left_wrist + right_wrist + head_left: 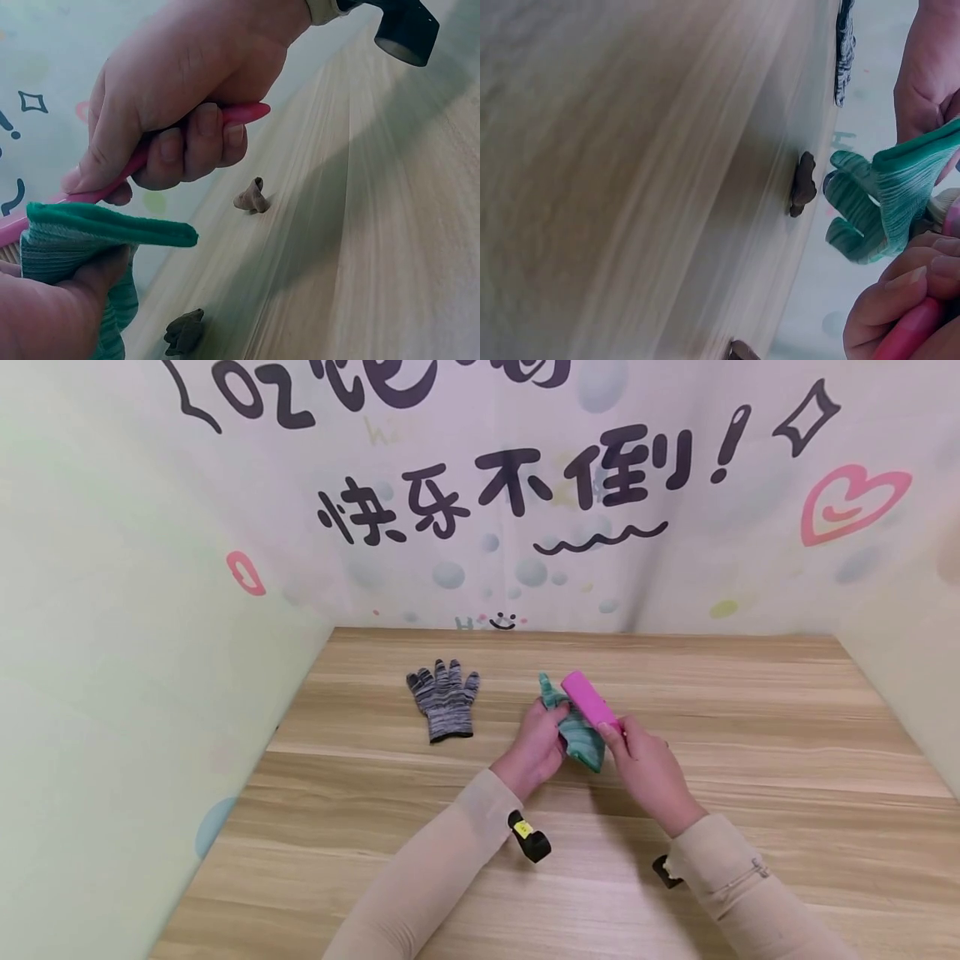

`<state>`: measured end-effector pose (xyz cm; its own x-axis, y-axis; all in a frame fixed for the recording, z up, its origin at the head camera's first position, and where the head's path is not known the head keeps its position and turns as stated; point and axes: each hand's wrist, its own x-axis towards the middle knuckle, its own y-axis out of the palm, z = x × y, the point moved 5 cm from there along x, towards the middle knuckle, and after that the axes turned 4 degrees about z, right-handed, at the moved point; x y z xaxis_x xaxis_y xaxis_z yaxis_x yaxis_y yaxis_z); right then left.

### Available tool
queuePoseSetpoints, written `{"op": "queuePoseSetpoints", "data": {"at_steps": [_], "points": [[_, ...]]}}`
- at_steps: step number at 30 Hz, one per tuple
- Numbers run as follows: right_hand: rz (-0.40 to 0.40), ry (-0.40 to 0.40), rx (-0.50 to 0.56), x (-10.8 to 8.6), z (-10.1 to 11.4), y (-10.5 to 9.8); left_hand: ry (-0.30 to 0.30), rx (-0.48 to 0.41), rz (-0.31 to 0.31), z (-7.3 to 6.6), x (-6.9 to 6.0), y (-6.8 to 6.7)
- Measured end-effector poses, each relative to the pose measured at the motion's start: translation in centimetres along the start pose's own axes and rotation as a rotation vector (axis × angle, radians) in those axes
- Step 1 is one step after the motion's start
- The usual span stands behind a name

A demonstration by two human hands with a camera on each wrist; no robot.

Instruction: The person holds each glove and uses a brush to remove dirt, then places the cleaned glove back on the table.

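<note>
A green striped knit glove (583, 745) is held above the table by my left hand (534, 747), the thumb pinching it near the darker green cuff. In the right wrist view the fingers of that glove (855, 214) hang free. My right hand (648, 768) grips a pink brush (591, 700), fingers curled round its slim handle (247, 113) in the left wrist view. Pale bristles (9, 253) show under the brush head, close against the glove; whether they touch it I cannot tell. Flat on the table, left of both hands, lies a grey striped glove (448, 703).
Small crumpled brown lumps (253, 196) sit on the wooden table (360, 827) in the wrist views; in the head view I cannot make them out. A printed cloth (480, 568) hangs behind the table's far edge, with pale walls on both sides.
</note>
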<state>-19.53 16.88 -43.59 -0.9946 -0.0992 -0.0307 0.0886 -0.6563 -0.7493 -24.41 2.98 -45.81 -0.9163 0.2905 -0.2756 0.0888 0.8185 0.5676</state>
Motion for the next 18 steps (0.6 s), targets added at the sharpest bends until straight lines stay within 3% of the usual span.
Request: {"op": "queuePoseSetpoints", "data": {"at_steps": [18], "points": [[0.002, 0.008, -0.008, -0.28, -0.72, -0.59, 0.002, 0.043, -0.016, -0.37, -0.30, -0.49]]}}
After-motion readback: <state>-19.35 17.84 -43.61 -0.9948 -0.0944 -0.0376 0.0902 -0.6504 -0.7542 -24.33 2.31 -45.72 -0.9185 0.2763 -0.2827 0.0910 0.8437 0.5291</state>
